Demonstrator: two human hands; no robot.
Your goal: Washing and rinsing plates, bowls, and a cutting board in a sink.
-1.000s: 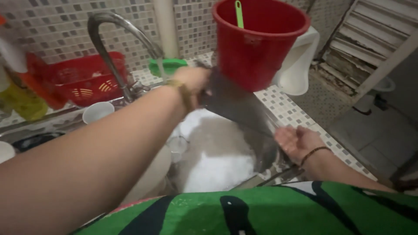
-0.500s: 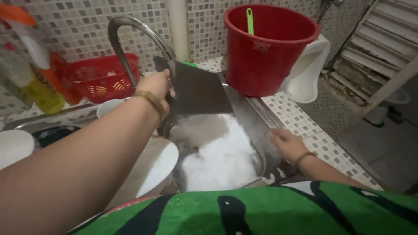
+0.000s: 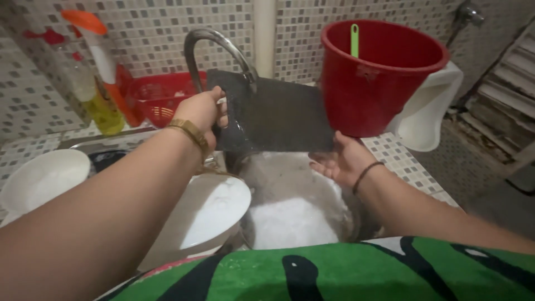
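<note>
My left hand point(image 3: 203, 114) grips the handle end of a broad dark cleaver point(image 3: 273, 118) and holds the blade flat-on under the curved metal tap point(image 3: 214, 42). My right hand point(image 3: 341, 160) is palm-up with fingers apart, touching the blade's lower right corner from below. Both hands hover over a sink basin point(image 3: 295, 214) with white foam in it.
A red bucket point(image 3: 376, 83) with a green utensil stands on the tiled counter at right, a white jug behind it. White plates point(image 3: 206, 214) lie left of the basin. A red basket point(image 3: 159, 95) and a yellow dish-soap bottle point(image 3: 95, 78) stand at the back left.
My left hand has swung the cleaver from the right side to under the tap and turned it broadside. My right hand has risen from the sink's edge to the blade's corner.
</note>
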